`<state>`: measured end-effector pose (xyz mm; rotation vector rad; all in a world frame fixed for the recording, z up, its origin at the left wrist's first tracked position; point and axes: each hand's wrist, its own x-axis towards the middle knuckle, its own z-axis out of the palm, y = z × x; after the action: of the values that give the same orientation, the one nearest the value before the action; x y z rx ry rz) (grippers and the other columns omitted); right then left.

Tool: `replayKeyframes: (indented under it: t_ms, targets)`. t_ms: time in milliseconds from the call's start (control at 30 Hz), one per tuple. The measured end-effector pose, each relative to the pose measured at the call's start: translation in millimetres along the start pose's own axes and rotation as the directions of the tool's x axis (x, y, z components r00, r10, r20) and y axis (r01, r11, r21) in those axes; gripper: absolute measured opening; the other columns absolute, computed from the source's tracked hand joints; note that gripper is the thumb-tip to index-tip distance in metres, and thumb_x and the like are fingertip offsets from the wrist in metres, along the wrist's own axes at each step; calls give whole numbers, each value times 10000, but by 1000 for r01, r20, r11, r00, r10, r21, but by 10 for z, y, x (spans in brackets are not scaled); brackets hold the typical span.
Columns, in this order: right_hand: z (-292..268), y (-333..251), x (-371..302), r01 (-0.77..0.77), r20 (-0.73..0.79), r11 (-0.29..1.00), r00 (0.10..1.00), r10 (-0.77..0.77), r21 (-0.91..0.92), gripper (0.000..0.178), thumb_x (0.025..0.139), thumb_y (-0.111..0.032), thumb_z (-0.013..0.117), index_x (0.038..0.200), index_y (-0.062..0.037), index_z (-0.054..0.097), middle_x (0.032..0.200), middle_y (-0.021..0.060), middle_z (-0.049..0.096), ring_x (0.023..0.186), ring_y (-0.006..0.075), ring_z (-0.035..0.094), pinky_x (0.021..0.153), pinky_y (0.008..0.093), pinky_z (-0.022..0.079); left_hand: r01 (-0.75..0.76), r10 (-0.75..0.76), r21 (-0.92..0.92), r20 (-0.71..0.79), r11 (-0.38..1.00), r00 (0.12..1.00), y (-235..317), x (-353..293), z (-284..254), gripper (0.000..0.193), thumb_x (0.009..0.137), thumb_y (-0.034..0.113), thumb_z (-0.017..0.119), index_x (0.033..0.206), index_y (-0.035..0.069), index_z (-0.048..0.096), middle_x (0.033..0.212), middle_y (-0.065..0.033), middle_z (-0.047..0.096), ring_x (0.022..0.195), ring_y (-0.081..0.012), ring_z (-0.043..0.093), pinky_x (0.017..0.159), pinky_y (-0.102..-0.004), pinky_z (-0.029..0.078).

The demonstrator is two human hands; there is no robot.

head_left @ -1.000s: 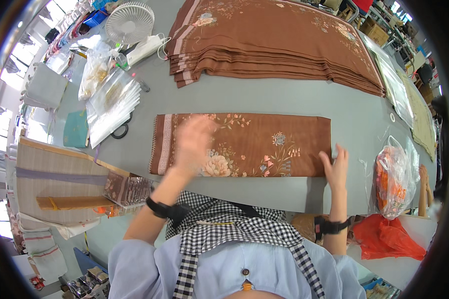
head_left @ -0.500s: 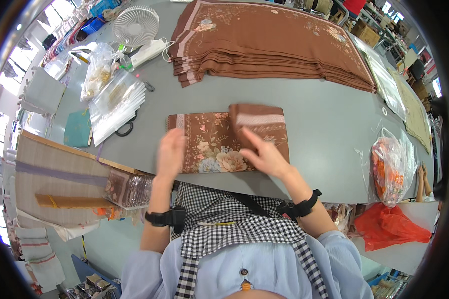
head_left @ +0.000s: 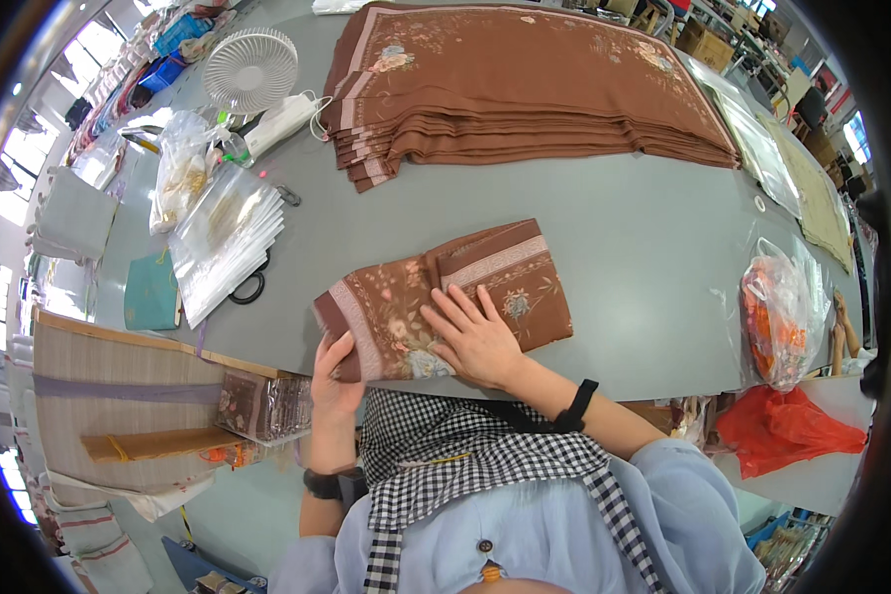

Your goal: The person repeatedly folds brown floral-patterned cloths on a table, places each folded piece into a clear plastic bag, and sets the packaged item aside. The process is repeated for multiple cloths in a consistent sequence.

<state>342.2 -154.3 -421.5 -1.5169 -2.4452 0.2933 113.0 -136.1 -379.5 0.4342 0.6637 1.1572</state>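
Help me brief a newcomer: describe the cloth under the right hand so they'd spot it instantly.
On the grey table, a wide brown stack of cloths lies toward the far side. Nearer, by the table's front edge, is the folded floral cloth, under the right hand. Unlike the stack, it is one small, slanted bundle.

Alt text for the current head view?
The left hand holds the left end of a partly folded brown floral cloth on a gray table; the right hand rests on it. Beyond lies a stack of brown cloths, with a white fan to its left.
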Motion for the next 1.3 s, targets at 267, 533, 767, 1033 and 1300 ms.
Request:
replayKeyframes:
  t_ms: [267, 533, 767, 1033, 1300]
  targets:
    - [-537, 637, -644, -148, 226, -172, 641, 733, 974, 434, 988, -161, 503, 1356, 66, 456, 1241, 177, 610, 1115, 205, 588, 939, 304, 474, -331, -203, 752, 519, 569, 830, -994, 684, 1277, 709, 861, 102, 660, 1454, 46, 276, 1227, -108, 527, 1084, -182, 538, 934, -315, 457]
    - [-100, 986, -832, -213, 54, 125, 675, 735, 969, 452, 930, -10, 519, 1365, 83, 437, 1241, 152, 604, 1104, 172, 578, 952, 280, 451, -790, -157, 599, 774, -135, 614, -692, 1129, 853, 332, 866, 78, 543, 1195, 62, 580, 1180, -134, 592, 1140, -318, 543, 991, -426, 433]
    - [-574, 911, -766, -393, -333, 853, 799, 501, 343, 431, 846, -20, 595, 1276, -28, 559, 1160, 172, 625, 1098, 325, 592, 958, 390, 463, -539, -77, 723, 566, -433, 821, -1091, 358, 433, 625, 899, 377, 593, 1416, 78, 408, 1477, -150, 345, 1418, -340, 234, 1137, -551, 174]
    - [-444, 550, -118, 13, -203, 999, 979, -3, 47, 437, 792, -335, 723, 1200, -192, 658, 1408, 114, 466, 1360, 422, 309, 1066, 649, 222, -644, -22, 731, 657, -225, 753, -672, 132, 75, 300, 873, 103, 572, 1159, 159, 643, 1293, -56, 525, 1258, -261, 474, 1073, -571, 302]
    - [-229, 404, -143, -95, -42, 995, 994, 97, 39, 620, 752, -352, 734, 1295, -127, 537, 1395, 121, 453, 1357, 417, 309, 1065, 618, 227, -712, -147, 694, 697, -105, 702, -474, 535, -44, 199, 859, 159, 618, 1042, 197, 686, 1190, -62, 537, 1203, -243, 472, 1080, -520, 294]
